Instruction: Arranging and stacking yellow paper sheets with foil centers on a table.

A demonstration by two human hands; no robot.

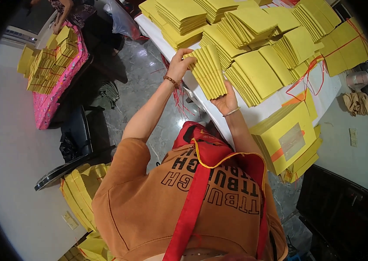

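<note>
Between my two hands is a stack of folded yellow paper [209,71], its layered edges turned up toward me. My left hand [180,65] grips its upper left corner with thumb and fingers. My right hand [226,101] holds the lower end, its fingers partly hidden behind the paper. The stack is tilted above the near edge of a white-covered table [205,95]. Beside it on the table lie more yellow paper stacks [258,74], some fanned and leaning on one another.
At right, a large yellow stack with a pale window [290,142] sits at the table's edge near red strings [310,78]. Far left, a person's arm [62,15] reaches to a pink-covered table [47,106] with tied yellow bundles. A black chair [73,163] stands left, near yellow sacks [81,195].
</note>
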